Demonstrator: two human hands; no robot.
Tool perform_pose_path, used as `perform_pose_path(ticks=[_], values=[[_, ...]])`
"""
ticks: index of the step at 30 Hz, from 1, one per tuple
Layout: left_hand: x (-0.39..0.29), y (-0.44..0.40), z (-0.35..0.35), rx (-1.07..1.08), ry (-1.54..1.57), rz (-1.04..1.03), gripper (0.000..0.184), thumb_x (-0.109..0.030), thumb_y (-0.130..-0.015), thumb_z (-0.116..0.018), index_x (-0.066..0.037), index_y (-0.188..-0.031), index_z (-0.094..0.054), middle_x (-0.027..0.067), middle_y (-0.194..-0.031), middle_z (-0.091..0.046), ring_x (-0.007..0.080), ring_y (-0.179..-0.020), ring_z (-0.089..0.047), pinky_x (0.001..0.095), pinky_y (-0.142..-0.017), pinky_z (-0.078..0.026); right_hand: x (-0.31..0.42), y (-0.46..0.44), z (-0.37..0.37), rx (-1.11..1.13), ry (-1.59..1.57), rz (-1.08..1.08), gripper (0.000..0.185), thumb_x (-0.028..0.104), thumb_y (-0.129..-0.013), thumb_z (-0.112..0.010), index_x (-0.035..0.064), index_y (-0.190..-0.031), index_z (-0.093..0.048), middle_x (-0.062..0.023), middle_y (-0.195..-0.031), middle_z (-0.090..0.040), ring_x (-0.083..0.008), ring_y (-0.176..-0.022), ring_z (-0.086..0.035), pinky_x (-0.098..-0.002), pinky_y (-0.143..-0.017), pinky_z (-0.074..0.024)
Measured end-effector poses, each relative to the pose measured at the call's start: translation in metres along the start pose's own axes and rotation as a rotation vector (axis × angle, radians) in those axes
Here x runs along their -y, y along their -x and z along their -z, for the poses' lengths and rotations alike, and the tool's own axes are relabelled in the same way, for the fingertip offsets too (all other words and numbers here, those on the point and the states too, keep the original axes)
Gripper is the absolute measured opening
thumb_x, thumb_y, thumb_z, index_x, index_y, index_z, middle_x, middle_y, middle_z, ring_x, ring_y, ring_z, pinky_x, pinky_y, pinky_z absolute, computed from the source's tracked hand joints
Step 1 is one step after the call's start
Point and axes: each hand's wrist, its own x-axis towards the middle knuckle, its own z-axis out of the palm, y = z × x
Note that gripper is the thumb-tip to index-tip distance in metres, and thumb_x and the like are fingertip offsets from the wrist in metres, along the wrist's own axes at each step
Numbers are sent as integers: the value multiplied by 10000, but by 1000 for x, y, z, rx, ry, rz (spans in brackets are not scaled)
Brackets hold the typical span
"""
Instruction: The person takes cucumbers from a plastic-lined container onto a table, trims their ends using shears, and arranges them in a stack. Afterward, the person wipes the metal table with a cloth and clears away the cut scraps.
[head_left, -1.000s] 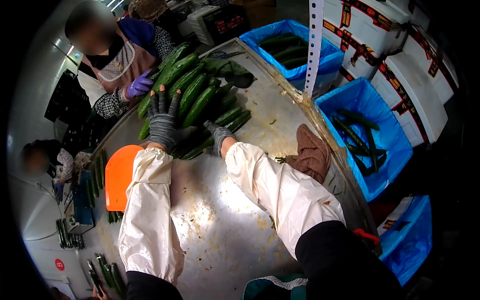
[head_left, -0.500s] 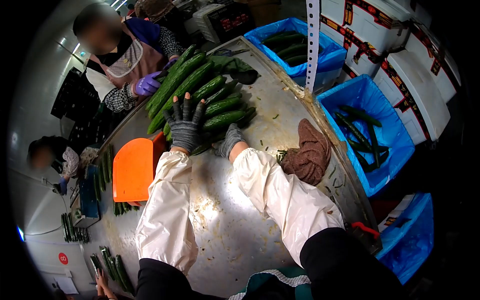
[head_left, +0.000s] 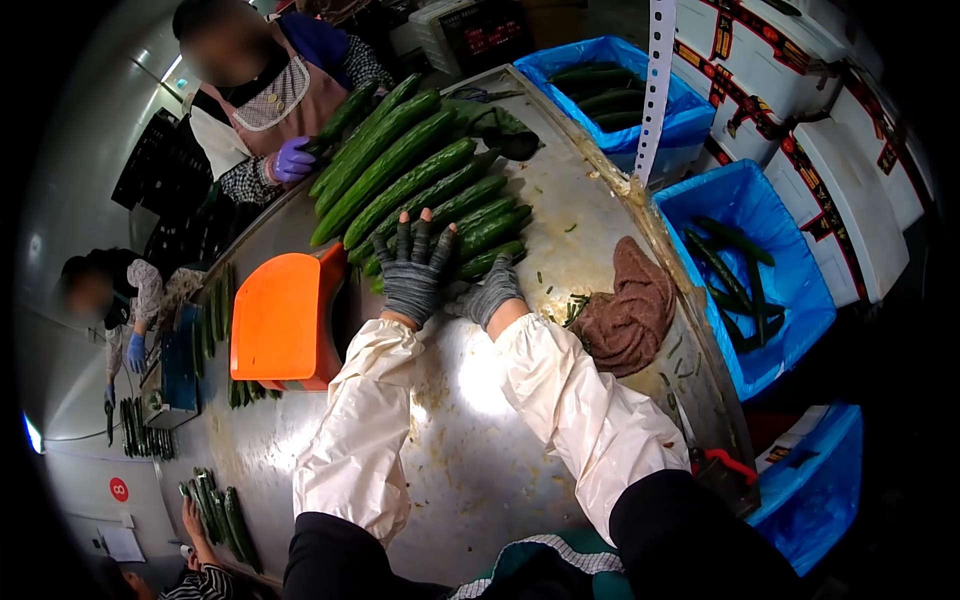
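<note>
A large pile of long green cucumbers [head_left: 400, 170] lies side by side on the metal table. My left hand [head_left: 412, 275], in a grey glove with bare fingertips, rests on the near ends of the cucumbers with its fingers spread. Just to its right, my right hand [head_left: 490, 292], gloved the same way, touches the near right edge of the pile, thumb apart from the fingers. Neither hand is closed around a cucumber. Across the pile, a co-worker's purple-gloved hand [head_left: 292, 160] is at the lower end of a raised cucumber [head_left: 346, 112].
An orange plastic scoop-like container [head_left: 280, 320] stands left of my hands. A brown cloth [head_left: 630, 315] and green scraps lie right. Blue-lined bins [head_left: 790, 330] with cucumbers line the table's right edge, near a red-handled tool [head_left: 728, 465]. Other workers are at the left.
My left hand has shifted toward the near ends of the cucumbers, closer to my right hand. The co-worker has lifted one cucumber off the left side. The whole view has shifted slightly.
</note>
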Motion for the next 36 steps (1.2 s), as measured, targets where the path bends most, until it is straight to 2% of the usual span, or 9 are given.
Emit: perform_pose_path(ticks=[9, 13, 16, 18, 20, 28, 30, 31, 36], values=[[-6, 6, -2, 85, 55, 37, 860, -519, -643, -630, -223, -1357, -253, 138, -1439, -79, 358, -1320, -39, 629, -978, 1, 6, 31, 10, -51, 408, 223, 732, 563, -830, -405, 140, -1355, -119, -232, -1322, -292, -429, -1156, -342, -582, -934, -256], [-3, 7, -13, 103, -1, 55, 856, -582, -670, -586, -233, -1365, -227, 107, -1447, -63, 341, -1323, -41, 632, -968, -61, 3, 60, 65, 177, 448, 348, 333, 285, -851, -526, 163, -1153, -458, -52, -907, -558, -197, -767, -582, -348, -580, -473], [-9, 7, -6, 75, 10, 78, 827, -539, -684, -601, -232, -1360, -236, 108, -1440, -100, 353, -1315, -74, 627, -974, -96, -15, 160, 88, 395, 717, 486, 325, 208, -847, -540, 81, -1136, -464, -57, -976, -555, -156, -814, -576, -277, -625, -481], [-15, 7, 0, 52, -22, 98, 795, -479, -720, -602, -207, -1364, -223, 123, -1426, -141, 357, -1303, -116, 598, -976, -144, -12, 204, 130, 302, 1327, 656, 302, 193, -845, -551, 33, -1095, -495, -55, -961, -569, -128, -801, -579, -251, -646, -481], [-27, 11, 7, -121, 98, 62, 764, -413, -720, -631, -182, -1349, -265, 154, -1408, -176, 386, -1289, -144, 568, -985, -182, 1, 267, 148, 61, 1495, 621, 246, 171, -820, -578, 15, -1008, -553, -61, -756, -587, -123, -698, -544, -252, -649, -450], [-154, 77, 52, -26, 758, -227, 865, -394, -635, -717, -37, -1309, -310, 263, -1376, -161, 450, -1251, -177, 471, -1019, -200, 35, 395, 252, -650, 1627, 1412, 237, 137, -720, -669, 6, -904, -596, -136, -825, -610, -245, -751, -595, -323, -681, -482], [-181, 87, 65, 91, 724, -118, 806, -406, -607, -739, 8, -1221, -422, 297, -1355, -160, 475, -1229, -169, 501, -1001, -203, 33, 405, 257, -798, 2063, 1592, 292, 161, -673, -691, 7, -901, -593, -149, -876, -601, -274, -810, -586, -364, -724, -472], [-188, 89, 57, 105, 588, -60, 882, -420, -622, -719, 22, -1270, -313, 303, -1357, -149, 465, -1242, -161, 491, -1009, -189, 37, 400, 272, -775, 2286, 1561, 460, 221, -615, -715, 13, -995, -561, -163, -1027, -556, -302, -969, -527, -419, -857, -404], [-228, 76, 35, 153, 524, 522, 862, -440, -747, -578, 33, -1335, -159, 254, -1362, -207, 401, -1252, -206, 445, -1043, -129, 23, 376, 272, -840, 2421, 1271, 785, 352, -582, -718, 70, -1241, -397, -164, -1277, -350, -355, -1186, -299, -525, -995, -184]])
